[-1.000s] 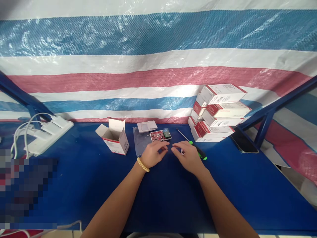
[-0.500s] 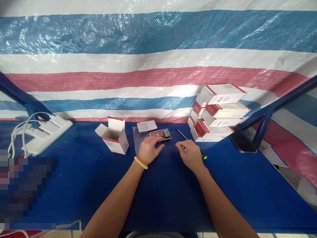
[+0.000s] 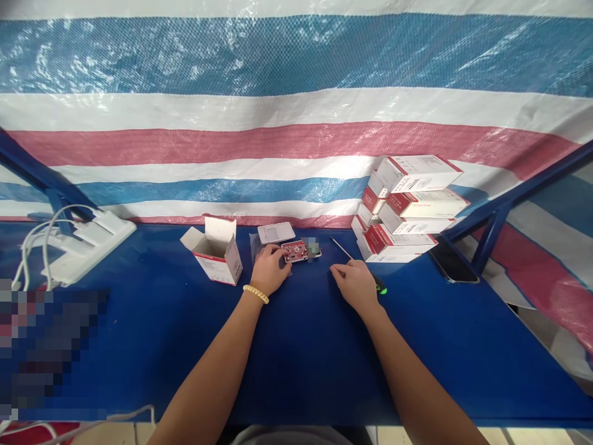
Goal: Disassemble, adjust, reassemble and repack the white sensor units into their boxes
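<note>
A small device with a bare red circuit board (image 3: 295, 251) lies on the blue table, its right end blurred out. My left hand (image 3: 270, 272) is closed on the board's left end, thumb at the near edge and fingers at the far side. My right hand (image 3: 356, 283) rests to the right, thumb and forefinger pinched together; whatever is between them is too small to make out. Beneath and behind that hand lies a screwdriver (image 3: 341, 248), its shaft pointing away to the left and its black-and-green handle partly covered. A white plastic cover (image 3: 277, 232) sits just behind the board.
An open white-and-red carton (image 3: 220, 267) stands at the left, beside a clear plastic bag (image 3: 254, 245). Several similar boxes (image 3: 407, 241) are stacked at the back right, with a phone (image 3: 456, 262) next to them. A white power strip (image 3: 90, 247) with cables lies far left.
My left hand has shifted left and its fingers have closed from a spread pose onto the board's left end. The right hand has stayed nearly in place, still pinched.
</note>
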The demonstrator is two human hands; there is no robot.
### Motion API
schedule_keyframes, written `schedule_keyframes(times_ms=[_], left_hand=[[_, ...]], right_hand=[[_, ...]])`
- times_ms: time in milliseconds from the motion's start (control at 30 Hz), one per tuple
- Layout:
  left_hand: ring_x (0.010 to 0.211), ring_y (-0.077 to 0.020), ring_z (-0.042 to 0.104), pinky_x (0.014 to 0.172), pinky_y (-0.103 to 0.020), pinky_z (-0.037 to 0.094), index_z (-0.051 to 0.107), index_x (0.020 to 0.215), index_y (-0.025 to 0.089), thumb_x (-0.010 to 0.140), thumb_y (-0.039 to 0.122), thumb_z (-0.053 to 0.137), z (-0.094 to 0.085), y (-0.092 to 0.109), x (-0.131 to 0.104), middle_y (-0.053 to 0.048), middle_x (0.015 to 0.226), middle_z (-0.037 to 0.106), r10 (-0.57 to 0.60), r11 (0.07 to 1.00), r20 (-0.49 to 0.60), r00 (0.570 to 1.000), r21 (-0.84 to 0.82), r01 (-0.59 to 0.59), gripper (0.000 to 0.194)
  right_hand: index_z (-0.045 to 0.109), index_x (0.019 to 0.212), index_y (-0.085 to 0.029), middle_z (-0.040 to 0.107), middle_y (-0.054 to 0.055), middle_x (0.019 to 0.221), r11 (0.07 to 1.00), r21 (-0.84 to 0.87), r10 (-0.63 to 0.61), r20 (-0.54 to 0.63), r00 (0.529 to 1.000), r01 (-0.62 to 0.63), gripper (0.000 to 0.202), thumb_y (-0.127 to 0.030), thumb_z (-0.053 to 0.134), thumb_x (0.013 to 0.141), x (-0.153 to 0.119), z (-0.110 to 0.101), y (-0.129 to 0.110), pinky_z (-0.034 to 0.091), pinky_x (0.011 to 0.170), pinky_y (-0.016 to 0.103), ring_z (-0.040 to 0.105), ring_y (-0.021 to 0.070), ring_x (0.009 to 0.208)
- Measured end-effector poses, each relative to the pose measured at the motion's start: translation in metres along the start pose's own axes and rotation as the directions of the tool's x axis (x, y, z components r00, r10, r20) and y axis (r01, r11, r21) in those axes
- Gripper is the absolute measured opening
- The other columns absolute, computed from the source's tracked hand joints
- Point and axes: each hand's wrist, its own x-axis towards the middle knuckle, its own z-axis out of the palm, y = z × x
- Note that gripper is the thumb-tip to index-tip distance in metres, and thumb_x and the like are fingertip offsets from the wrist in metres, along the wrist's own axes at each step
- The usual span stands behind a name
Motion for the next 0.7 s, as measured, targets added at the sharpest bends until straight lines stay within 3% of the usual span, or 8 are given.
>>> schedule_keyframes(times_ms=[167, 300, 467, 533, 700], left_hand=[[0.099, -0.0257, 0.062, 0.094, -0.043, 0.051, 0.072, 0.092, 0.020, 0.073, 0.023, 0.074, -0.004, -0.002, 0.002, -0.008, 0.103, 0.064, -0.045, 0.997, 0.048, 0.998, -0.063, 0.048, 0.019], [0.111, -0.0281, 0.059, 0.101, -0.044, 0.047, 0.070, 0.085, 0.020, 0.069, 0.030, 0.078, -0.006, -0.001, 0.002, -0.009, 0.115, 0.061, -0.080, 0.993, 0.091, 0.993, -0.077, 0.087, 0.021], [0.121, -0.0302, 0.055, 0.106, -0.045, 0.043, 0.066, 0.079, 0.019, 0.069, 0.029, 0.079, -0.012, -0.004, 0.005, -0.011, 0.124, 0.061, -0.089, 0.991, 0.177, 0.980, -0.078, 0.104, 0.019], [0.118, -0.0295, 0.057, 0.104, -0.045, 0.044, 0.066, 0.086, 0.019, 0.069, 0.026, 0.078, -0.016, -0.006, 0.006, -0.011, 0.118, 0.065, -0.068, 0.993, 0.225, 0.972, -0.083, 0.088, 0.022], [0.121, -0.0302, 0.054, 0.105, -0.049, 0.041, 0.054, 0.125, 0.018, 0.067, 0.020, 0.079, -0.026, -0.006, 0.006, -0.010, 0.123, 0.064, -0.013, 0.995, 0.226, 0.974, -0.091, 0.034, 0.063]], right_hand=[[0.076, 0.098, -0.017, 0.063, 0.010, 0.077, 0.996, 0.084, 0.026, -0.013, 1.000, -0.025, 0.028, -0.034, 0.057, 0.086, 0.001, 0.001, 0.002, 0.049, 0.076, 0.038, 0.056, 0.0261, 0.083], [0.073, 0.103, -0.018, 0.064, 0.011, 0.092, 0.981, 0.180, -0.075, 0.010, 0.997, 0.072, 0.028, -0.027, 0.064, 0.078, 0.001, -0.003, 0.009, 0.051, 0.086, 0.044, 0.057, 0.0278, 0.092], [0.070, 0.105, -0.016, 0.066, 0.011, 0.096, 0.965, 0.234, -0.138, 0.060, 0.989, 0.120, 0.029, -0.019, 0.059, 0.079, 0.004, -0.009, 0.021, 0.052, 0.090, 0.047, 0.058, 0.0286, 0.096], [0.070, 0.105, -0.016, 0.067, 0.011, 0.096, 0.962, 0.232, -0.163, 0.069, 0.984, 0.143, 0.028, -0.017, 0.056, 0.081, 0.005, -0.009, 0.023, 0.052, 0.089, 0.046, 0.059, 0.0282, 0.095], [0.068, 0.107, -0.014, 0.066, 0.014, 0.097, 0.965, 0.200, -0.160, -0.066, 0.985, 0.170, 0.029, -0.026, 0.059, 0.083, 0.003, -0.008, 0.013, 0.051, 0.091, 0.049, 0.058, 0.0304, 0.098]])
